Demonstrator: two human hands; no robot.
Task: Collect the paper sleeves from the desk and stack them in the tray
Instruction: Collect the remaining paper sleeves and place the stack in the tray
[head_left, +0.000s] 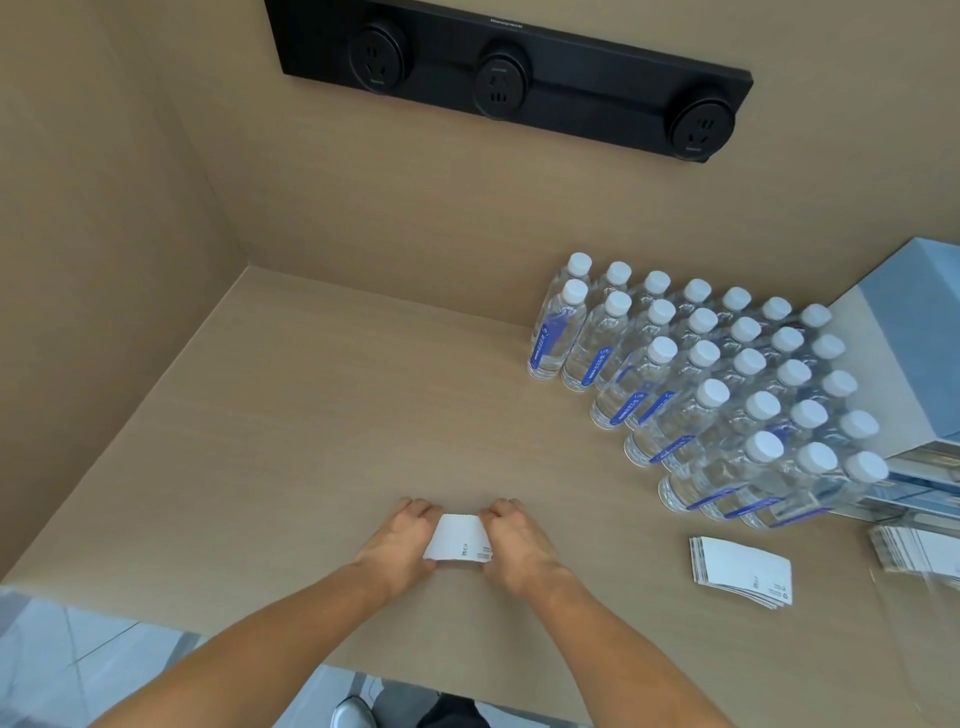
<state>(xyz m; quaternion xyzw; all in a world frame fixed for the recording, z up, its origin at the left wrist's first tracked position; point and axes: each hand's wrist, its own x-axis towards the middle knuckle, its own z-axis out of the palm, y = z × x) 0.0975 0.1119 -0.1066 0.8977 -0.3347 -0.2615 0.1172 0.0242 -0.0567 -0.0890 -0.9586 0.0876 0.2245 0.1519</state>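
A small stack of white paper sleeves (458, 539) rests on the wooden desk (311, 415) near its front edge. My left hand (402, 540) grips its left end and my right hand (514, 543) grips its right end, fingers curled over the far edge. A second fanned stack of sleeves (740, 569) lies flat to the right, untouched. At the far right edge a clear tray (935, 587) holds more sleeves (917, 548); it is partly cut off by the frame.
Several rows of water bottles (717, 384) with white caps stand at the back right. A pale blue box (914, 332) sits behind them. A black socket strip (509, 73) is on the back wall. A side wall closes the left.
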